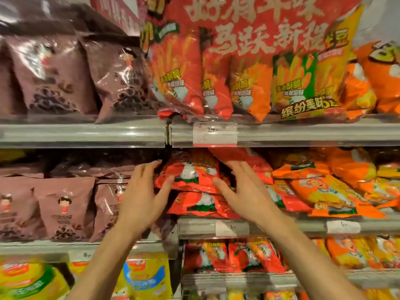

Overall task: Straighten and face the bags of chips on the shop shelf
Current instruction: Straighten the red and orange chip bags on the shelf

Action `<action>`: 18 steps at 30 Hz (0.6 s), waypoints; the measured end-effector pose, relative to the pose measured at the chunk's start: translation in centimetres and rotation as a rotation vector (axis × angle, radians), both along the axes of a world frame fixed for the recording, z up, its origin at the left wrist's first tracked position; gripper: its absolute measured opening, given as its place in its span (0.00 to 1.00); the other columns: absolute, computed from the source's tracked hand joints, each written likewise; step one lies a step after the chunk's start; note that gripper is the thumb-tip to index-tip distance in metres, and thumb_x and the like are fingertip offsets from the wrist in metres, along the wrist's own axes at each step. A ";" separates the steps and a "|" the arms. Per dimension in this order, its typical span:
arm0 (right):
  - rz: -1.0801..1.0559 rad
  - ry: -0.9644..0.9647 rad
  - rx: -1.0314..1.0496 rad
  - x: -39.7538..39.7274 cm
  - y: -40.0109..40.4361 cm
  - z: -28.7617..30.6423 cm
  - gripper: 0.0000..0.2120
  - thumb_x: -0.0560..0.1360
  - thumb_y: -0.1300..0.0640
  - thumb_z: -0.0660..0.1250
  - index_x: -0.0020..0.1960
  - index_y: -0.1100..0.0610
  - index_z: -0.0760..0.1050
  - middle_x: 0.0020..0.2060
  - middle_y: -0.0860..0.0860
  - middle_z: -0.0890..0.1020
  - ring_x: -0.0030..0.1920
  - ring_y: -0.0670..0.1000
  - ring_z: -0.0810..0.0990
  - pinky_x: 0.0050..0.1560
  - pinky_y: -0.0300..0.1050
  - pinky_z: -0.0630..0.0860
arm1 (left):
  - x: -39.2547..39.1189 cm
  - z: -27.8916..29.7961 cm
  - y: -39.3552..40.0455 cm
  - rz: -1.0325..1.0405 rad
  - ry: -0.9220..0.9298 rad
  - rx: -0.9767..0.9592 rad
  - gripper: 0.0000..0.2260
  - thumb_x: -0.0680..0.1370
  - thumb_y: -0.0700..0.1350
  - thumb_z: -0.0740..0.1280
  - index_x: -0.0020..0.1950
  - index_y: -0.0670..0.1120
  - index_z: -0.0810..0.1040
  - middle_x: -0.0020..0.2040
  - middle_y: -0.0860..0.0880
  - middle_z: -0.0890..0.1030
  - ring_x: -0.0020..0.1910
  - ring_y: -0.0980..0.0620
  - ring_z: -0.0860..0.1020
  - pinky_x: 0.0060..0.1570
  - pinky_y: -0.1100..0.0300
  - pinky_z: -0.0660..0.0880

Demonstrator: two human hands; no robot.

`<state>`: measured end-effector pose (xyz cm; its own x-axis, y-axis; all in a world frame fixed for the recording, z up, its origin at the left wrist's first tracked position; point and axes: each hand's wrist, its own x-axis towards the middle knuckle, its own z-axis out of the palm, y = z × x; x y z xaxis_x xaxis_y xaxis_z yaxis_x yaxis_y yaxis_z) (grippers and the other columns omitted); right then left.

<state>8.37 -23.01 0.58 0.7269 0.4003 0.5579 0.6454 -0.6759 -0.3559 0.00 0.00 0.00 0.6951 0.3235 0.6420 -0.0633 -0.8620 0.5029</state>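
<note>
A red chip bag point(190, 174) is laid flat on a second red bag point(199, 204) on the middle shelf point(281, 226). Its left edge is touched by the left hand point(142, 191) and its right edge by the right hand point(244, 189), with the fingers of both spread straight. Brown bags point(65, 208) are stood at the left and orange bags point(329, 195) are heaped at the right, under a grey price rail point(303, 133).

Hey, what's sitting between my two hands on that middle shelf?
A red chip bag lies between the left hand and right hand; the head view shows both touching its sides.
</note>
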 end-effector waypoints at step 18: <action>-0.131 -0.053 0.090 0.5 -0.4 1.0 0.26 0.81 0.42 0.59 0.71 0.58 0.71 0.65 0.57 0.73 0.68 0.57 0.69 0.69 0.54 0.69 | 3.6 0.7 0.3 -0.196 0.330 -0.351 0.32 0.76 0.68 0.62 0.77 0.55 0.64 0.68 0.51 0.76 0.66 0.49 0.75 0.64 0.53 0.71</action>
